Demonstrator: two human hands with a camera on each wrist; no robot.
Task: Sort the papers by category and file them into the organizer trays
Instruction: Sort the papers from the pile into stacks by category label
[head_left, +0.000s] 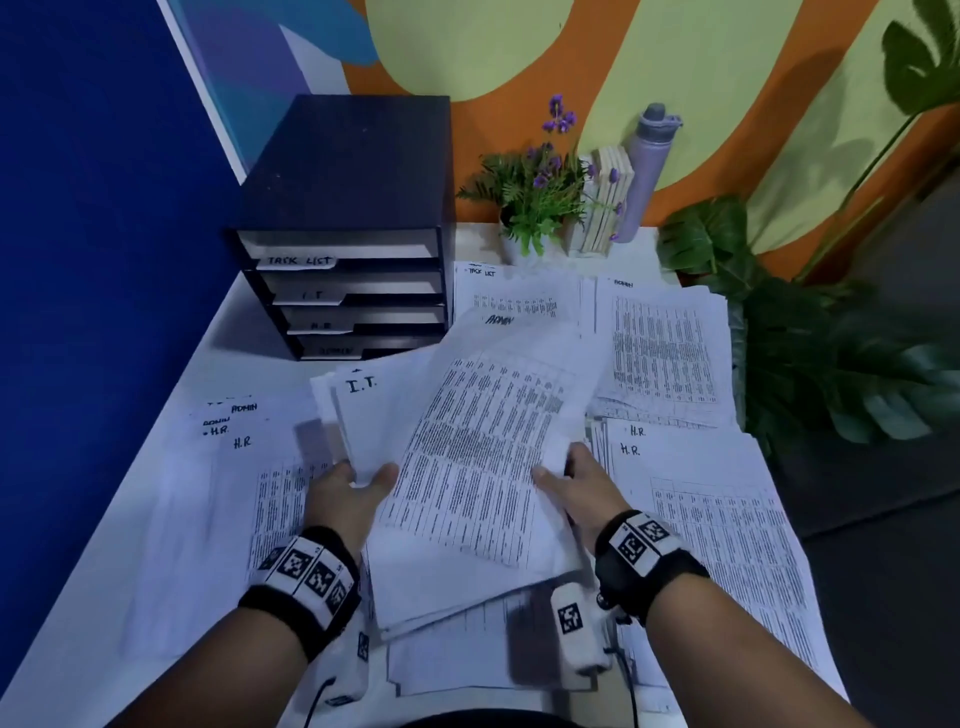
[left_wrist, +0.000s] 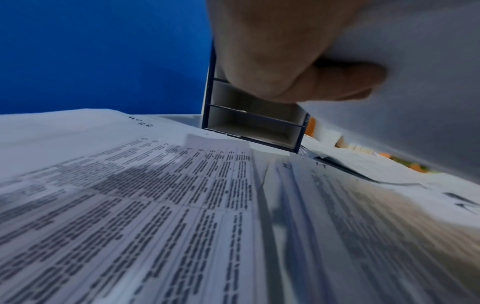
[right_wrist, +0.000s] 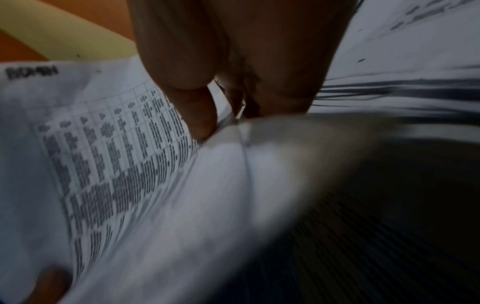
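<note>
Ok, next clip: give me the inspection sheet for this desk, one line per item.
Surface: white desk, mostly covered with sheets.
Job's things: black organizer at back left, four trays labelled TASK LIST, I.T., H.R., ADMIN; held bundle with an ADMIN sheet on top, an I.T. sheet behind; H.R. pile at right; ADMIN pile behind it.
Clutter: potted purple flowers, wooden block stand, grey bottle along the back edge.
Grippers: left hand and right hand each grip the bundle's lower edge.
Cables: black leads from the wrist cameras.
Surroundings: blue partition on the left, painted wall, leafy plant on the right.
</note>
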